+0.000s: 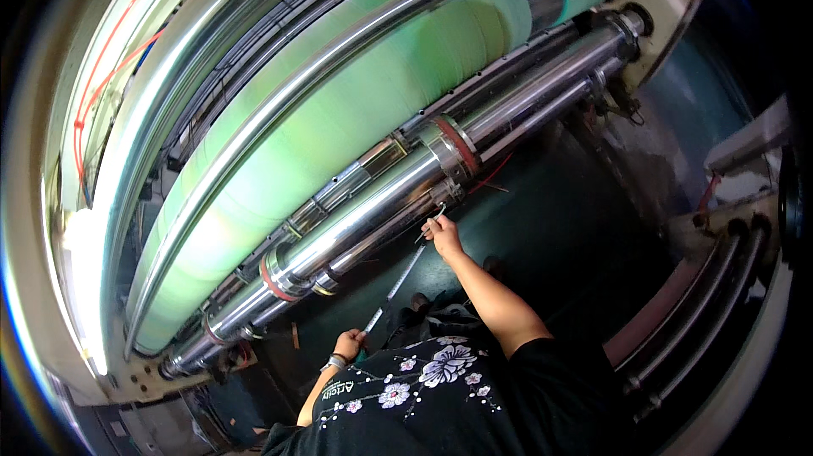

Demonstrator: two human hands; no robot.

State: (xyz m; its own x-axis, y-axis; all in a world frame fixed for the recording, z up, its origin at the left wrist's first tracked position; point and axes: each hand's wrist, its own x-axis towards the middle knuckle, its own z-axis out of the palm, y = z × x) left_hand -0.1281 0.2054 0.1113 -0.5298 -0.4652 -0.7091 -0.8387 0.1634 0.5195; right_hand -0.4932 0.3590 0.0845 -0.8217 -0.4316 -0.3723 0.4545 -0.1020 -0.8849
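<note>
Strip (pixel 406 272), pale and narrow, slants up and away from the left hand to the right hand, over the dark floor (pixel 542 210). Nearest is the person's black shirt (pixel 423 414), printed with pale flowers. Just beyond it, the left hand (pixel 348 343), a band (pixel 336 361) on its wrist, has its fingers closed round the strip's near end; a green bit (pixel 362 356) shows beside it, too small to tell. Farther out, the right hand (pixel 444 237) pinches the far end, and a slim metal rod (pixel 441 210) rises from its fingers near the steel shaft (pixel 364 223). Beyond that shaft lies the broad green roller (pixel 339 138), crossed by a shiny rail (pixel 284 96).
</note>
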